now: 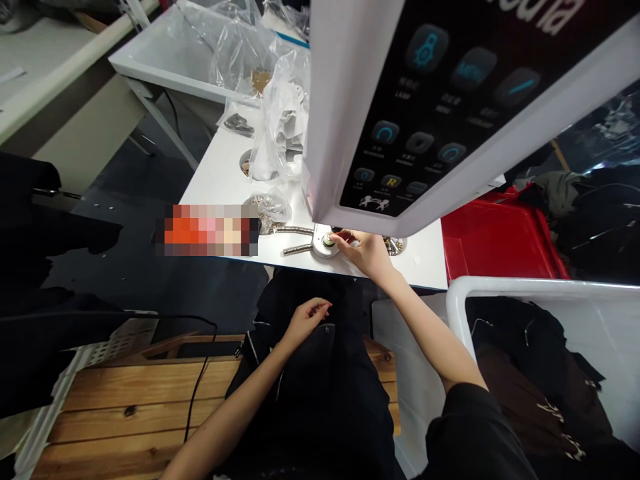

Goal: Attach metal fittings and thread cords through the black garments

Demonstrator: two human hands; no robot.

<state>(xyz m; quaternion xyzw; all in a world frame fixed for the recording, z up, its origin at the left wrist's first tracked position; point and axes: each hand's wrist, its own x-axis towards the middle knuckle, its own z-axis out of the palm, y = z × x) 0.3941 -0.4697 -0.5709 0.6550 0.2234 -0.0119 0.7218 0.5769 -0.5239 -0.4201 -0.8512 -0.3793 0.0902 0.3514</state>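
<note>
My right hand point(367, 253) reaches to the round metal die point(328, 240) on the white machine's base, thumb and forefinger pinched together at its edge. Any small piece between those fingertips is too small to name. Two spring-covered rods point(299, 230) stick out leftward from the base. Over my lap, my left hand point(306, 321) is loosely closed, its fingers curled against the thumb; whatever it may hold is hidden. Above my right hand looms the machine's head with a dark button panel point(400, 147). Small metal parts point(395, 245) lie in a hole just right of that hand.
Clear plastic bags point(280, 107) and more small parts point(267, 210) sit in openings of the white table point(215, 173). A blurred-out object point(207, 230) lies at its left edge. To the right are a red bin point(500, 240) and a white tub point(460, 293) of dark garments.
</note>
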